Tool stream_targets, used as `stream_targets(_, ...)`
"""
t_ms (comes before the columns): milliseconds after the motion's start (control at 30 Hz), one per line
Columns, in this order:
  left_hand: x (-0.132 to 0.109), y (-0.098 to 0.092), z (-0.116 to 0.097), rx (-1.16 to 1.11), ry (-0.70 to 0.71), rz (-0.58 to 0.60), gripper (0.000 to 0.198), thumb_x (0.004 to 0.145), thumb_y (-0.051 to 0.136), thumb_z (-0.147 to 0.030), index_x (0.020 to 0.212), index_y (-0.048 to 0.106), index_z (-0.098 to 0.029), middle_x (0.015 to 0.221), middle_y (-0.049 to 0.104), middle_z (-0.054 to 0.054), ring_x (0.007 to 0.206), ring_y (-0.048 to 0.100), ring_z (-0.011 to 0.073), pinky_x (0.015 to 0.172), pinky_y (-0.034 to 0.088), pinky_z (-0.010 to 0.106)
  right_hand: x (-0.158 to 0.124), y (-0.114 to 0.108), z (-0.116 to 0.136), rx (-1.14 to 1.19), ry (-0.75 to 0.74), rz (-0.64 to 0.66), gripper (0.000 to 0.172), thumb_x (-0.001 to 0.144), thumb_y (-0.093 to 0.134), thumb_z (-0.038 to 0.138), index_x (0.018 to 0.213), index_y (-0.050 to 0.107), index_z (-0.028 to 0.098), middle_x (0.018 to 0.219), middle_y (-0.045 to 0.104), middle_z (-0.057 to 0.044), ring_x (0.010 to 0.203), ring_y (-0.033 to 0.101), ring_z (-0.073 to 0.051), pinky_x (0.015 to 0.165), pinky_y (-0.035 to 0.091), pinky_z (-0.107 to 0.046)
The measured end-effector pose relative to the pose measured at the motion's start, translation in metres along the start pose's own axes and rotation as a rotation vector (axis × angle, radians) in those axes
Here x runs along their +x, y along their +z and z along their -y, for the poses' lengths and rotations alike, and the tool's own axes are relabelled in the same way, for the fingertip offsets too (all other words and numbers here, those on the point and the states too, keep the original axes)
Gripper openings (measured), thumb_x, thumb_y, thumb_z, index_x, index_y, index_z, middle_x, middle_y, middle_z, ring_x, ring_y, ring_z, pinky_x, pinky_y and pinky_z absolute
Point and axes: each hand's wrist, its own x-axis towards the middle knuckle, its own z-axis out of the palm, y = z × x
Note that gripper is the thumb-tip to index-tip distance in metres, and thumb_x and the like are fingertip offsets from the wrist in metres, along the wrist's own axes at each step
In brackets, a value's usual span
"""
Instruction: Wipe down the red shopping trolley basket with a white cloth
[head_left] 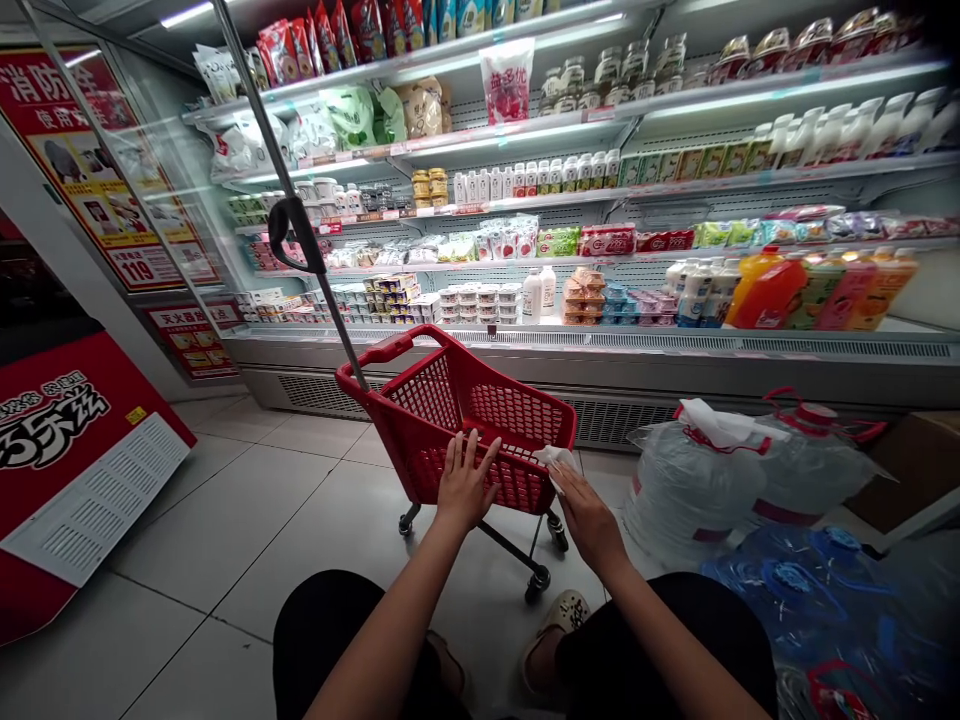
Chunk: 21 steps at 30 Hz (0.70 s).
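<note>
Right in front of me stands a red plastic shopping cart [420, 440] on a dark wheeled frame, with a grey pole rising from its left end. My left hand [465, 483] lies against the cart's near side wall, its fingers spread. At the right end of that wall, my right hand [590, 515] holds a white wipe [559, 458] against the rim. Part of the wipe shows above the fingertips; the rest is under the hand. Nothing can be seen lying in the part of the basket that shows.
A refrigerated display [525, 345] with shelves of bottles, cups and pouches runs behind the cart. Large wrapped water jugs [690, 480] and blue-tinted bottles [795, 580] stand on the right. To the left is a red freezer [82, 480]. Grey tiles [247, 520] cover the floor.
</note>
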Motion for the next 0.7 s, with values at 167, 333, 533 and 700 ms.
stream_targets(167,0.011,0.005,-0.026,0.005,-0.052,0.023,0.096,0.091,0.071,-0.056,0.168,0.02,-0.032,0.172,0.027,0.016,0.157,0.024,0.0443,0.125,0.025,0.059,0.027,0.02,0.016,-0.1,-0.068,-0.02,0.066,0.103,0.035,0.01,0.166,0.03,0.028,0.16,0.051,-0.007,0.147,0.049,-0.025,0.121,0.044,-0.048)
stream_targets(333,0.014,0.004,-0.033,0.039,-0.054,0.05,0.096,0.091,0.07,-0.058,0.168,0.02,-0.03,0.169,0.033,0.016,0.155,0.029,0.0438,0.123,0.028,0.058,0.04,0.023,0.017,-0.123,-0.114,0.002,0.069,0.1,0.036,0.006,0.166,0.03,0.024,0.16,0.051,-0.009,0.148,0.048,-0.025,0.122,0.043,-0.048)
stream_targets(533,0.005,0.001,-0.019,0.049,0.016,0.048,0.096,0.1,0.057,-0.054,0.169,-0.001,-0.023,0.175,0.022,0.01,0.157,0.028,0.0332,0.125,0.026,0.051,0.006,-0.007,-0.024,-0.062,-0.013,0.005,0.062,0.106,0.034,0.015,0.166,0.031,0.03,0.161,0.05,-0.003,0.151,0.044,-0.022,0.122,0.044,-0.047)
stream_targets(700,0.004,0.002,-0.033,0.045,-0.022,0.038,0.094,0.099,0.058,-0.053,0.17,0.004,-0.022,0.175,0.021,0.009,0.157,0.028,0.0356,0.124,0.028,0.051,0.002,-0.007,-0.026,-0.033,0.105,-0.023,0.057,0.108,0.034,0.023,0.164,0.036,0.031,0.161,0.05,-0.004,0.149,0.046,-0.025,0.117,0.05,-0.048)
